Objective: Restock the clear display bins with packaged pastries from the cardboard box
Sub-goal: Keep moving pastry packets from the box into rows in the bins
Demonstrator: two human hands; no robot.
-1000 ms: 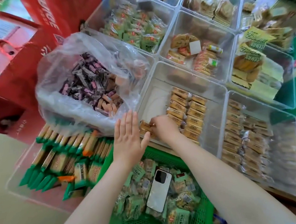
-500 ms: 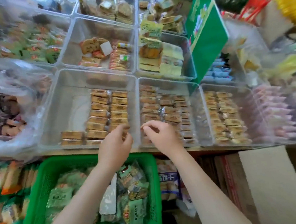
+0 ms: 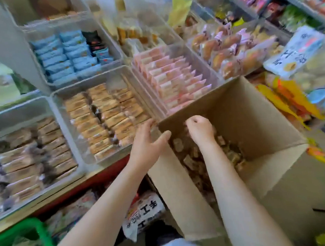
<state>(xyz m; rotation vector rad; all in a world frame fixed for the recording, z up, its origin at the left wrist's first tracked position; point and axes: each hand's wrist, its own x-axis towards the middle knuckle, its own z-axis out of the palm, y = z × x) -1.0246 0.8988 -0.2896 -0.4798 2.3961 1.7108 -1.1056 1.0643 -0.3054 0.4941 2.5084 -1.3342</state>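
Item: box [image 3: 256,117], cardboard, open-topped, standing at my right below the surface edge; pastries [image 3: 191,159] lie loose in its bottom, mixed angles, no common long axis that I can read; blur hides detail.

Item: right hand [image 3: 200,129], inside the box directly over the pile; fingers curled under; whether it has hold of a packet I cannot tell.

Item: left hand [image 3: 147,142], fingers relaxed and spread, holding nothing, at the box's near-left wall, beside the bin [image 3: 105,118].

Item: bin, clear, on the surface just left of the box, tan packets in rows, long axes across the rows.

Relation: pastries sit straight below the right grip; I judge that hand nearer for the pick, and the bin nearer the left.
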